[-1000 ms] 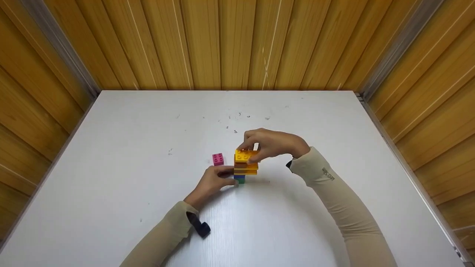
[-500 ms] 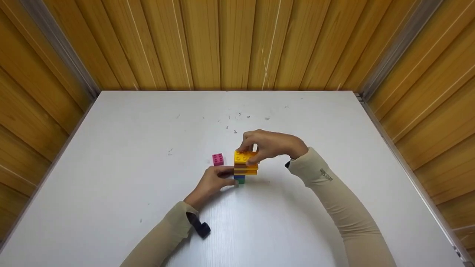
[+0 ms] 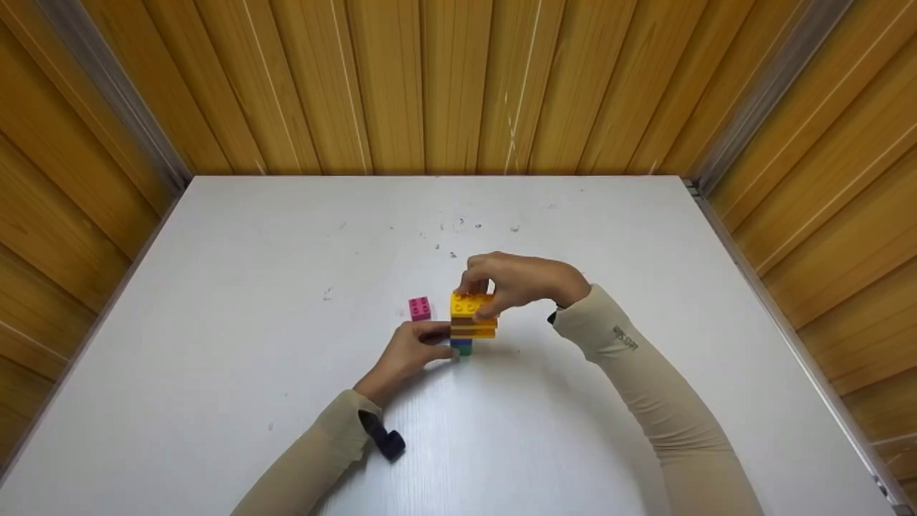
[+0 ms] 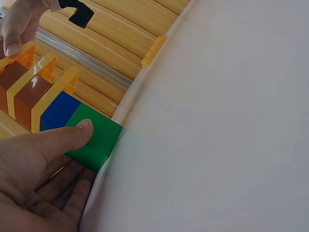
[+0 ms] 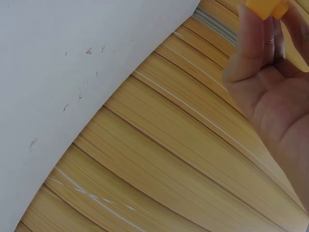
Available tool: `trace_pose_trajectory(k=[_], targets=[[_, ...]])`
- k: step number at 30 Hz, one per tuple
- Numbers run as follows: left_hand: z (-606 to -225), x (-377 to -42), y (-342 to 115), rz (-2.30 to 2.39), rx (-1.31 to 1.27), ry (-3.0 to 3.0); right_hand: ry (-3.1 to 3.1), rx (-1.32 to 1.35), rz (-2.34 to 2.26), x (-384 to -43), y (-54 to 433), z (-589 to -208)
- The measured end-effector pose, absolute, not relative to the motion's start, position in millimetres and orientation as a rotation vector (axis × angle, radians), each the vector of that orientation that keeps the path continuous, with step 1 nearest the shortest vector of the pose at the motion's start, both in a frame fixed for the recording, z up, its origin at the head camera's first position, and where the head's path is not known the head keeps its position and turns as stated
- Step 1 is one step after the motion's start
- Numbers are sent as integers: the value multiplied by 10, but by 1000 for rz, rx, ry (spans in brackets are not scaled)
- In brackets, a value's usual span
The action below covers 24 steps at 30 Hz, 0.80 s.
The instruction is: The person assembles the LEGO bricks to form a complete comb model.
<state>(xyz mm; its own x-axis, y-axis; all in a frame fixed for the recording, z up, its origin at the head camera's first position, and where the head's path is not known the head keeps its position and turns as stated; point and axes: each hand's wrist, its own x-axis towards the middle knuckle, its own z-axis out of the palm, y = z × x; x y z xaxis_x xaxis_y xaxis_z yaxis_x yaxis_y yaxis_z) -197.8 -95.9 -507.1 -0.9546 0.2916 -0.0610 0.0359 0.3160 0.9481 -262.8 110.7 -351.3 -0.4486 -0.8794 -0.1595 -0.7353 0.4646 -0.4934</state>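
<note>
A tower of toy building bricks stands on the white table, in the middle of the head view. From the bottom it has a green brick (image 4: 99, 137), a blue brick (image 4: 60, 111), then brown bricks (image 4: 33, 95) alternating with wider yellow plates (image 4: 55, 99) that jut out to the right. My left hand (image 3: 412, 352) grips the base, its thumb on the green brick and fingers behind. On top, my right hand (image 3: 519, 279) pinches the studded top yellow plate (image 3: 464, 307) between thumb and fingers. Only part of that yellow piece (image 5: 263, 7) shows in the right wrist view.
A loose pink brick (image 3: 420, 308) lies just beyond my left hand. In the left wrist view another yellow studded piece (image 4: 154, 50) lies farther off on the table (image 3: 286, 236). Wood-look panels (image 3: 458, 86) rise behind the table and at its sides.
My right hand has sunk slightly and shifted a little left, and the top yellow plate sits lower and more level over the brick below. My left hand has stayed at the base.
</note>
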Motion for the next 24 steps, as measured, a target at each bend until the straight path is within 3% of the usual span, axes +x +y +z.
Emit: trace_pose_trajectory(k=[24], targets=[[-5071, -1972, -961, 1708, 274, 2343, 2323, -1309, -488, -2643, 1064, -3533]])
